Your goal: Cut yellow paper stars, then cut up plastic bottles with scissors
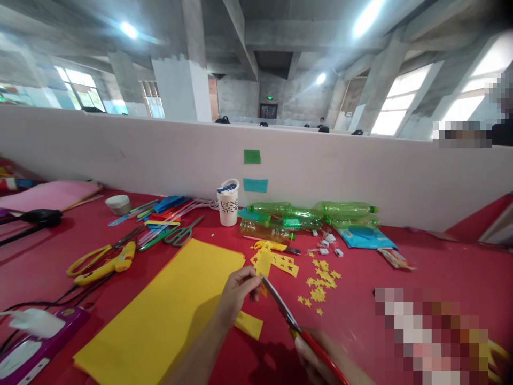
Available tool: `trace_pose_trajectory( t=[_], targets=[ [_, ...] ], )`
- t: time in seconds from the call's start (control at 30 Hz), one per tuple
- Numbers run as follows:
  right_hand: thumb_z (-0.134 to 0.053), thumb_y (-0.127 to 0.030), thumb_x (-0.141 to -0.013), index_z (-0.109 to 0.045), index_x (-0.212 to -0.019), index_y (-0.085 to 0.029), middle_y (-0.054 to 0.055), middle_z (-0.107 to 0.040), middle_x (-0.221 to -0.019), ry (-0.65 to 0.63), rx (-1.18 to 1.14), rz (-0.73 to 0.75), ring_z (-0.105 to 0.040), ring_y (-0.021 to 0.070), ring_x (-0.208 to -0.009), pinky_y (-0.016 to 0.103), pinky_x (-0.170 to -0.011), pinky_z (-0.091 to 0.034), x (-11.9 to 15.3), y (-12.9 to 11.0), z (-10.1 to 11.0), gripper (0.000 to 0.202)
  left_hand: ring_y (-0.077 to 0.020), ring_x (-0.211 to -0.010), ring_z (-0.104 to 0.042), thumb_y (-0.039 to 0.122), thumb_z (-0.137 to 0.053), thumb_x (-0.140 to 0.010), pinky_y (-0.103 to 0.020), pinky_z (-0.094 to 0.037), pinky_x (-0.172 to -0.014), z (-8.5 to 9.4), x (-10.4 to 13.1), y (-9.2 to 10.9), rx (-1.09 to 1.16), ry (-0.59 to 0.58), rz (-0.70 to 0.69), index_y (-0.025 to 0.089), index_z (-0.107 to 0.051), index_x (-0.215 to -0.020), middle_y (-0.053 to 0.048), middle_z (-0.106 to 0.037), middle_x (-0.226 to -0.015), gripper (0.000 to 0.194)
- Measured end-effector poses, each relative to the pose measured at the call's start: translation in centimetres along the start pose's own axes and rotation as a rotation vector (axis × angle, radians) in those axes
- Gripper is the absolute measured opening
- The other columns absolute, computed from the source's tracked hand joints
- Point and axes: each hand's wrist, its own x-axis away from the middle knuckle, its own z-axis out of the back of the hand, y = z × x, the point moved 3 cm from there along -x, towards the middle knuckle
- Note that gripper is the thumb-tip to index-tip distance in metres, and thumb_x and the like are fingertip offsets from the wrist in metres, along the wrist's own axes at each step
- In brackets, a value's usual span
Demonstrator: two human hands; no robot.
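Hands lean inward, left [245, 284] pinching paper, right [315, 350] gripping scissors [285, 311].

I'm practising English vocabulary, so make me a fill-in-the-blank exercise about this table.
The right hand holds red-handled ____.
The small scattered yellow cut-outs are shaped like ____.
A white ____ stands just left of the green bottles.
The large top sheet beside the left hand is ____ in colour.

Missing words: scissors; stars; cup; yellow.
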Motion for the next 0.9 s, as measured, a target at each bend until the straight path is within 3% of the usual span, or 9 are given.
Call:
trace_pose_trajectory(
  t=[0.27, 0.77, 0.9],
  targets=[
    [-0.060, -0.070, -0.064, -0.053, -0.074, -0.018, -0.005, -0.048, -0.061, -0.030, -0.062, -0.043, -0.050, 0.0084, -0.054, 0.018, -0.052, -0.040, -0.35, 0.02, -0.79, 0.053, -0.0088, -0.046, -0.044, 0.029, -0.055, -0.079, -0.022, -0.037, -0.049, -0.36, 0.26, -0.11, -0.073, 0.002, -0.026, 0.017, -0.047, -0.061, 0.004, -0.047, -0.049, 0.023],
    [-0.055, -0.069, -0.069, -0.049, -0.075, -0.019, -0.007, -0.043, -0.055, -0.072, -0.016, -0.016, -0.041, 0.0058, -0.044, 0.018, -0.045, -0.036, -0.33, -0.55, -0.66, 0.051, -0.0093, -0.048, -0.044, 0.029, -0.054, -0.079, -0.022, -0.037, -0.051, -0.44, 0.36, -0.07, -0.062, -0.004, -0.036, 0.017, -0.048, -0.060, 0.004, -0.047, -0.051, 0.023],
    [-0.058, -0.068, -0.068, -0.047, -0.074, -0.019, -0.007, -0.042, -0.057, -0.033, -0.086, -0.036, -0.041, 0.0055, -0.047, 0.017, -0.047, -0.037, -0.25, -0.30, -1.16, 0.050, -0.0093, -0.048, -0.044, 0.028, -0.053, -0.080, -0.022, -0.036, -0.051, -0.58, 0.51, -0.13, -0.056, 0.008, -0.051, 0.017, -0.047, -0.060, 0.004, -0.047, -0.050, 0.024]
  ],
)
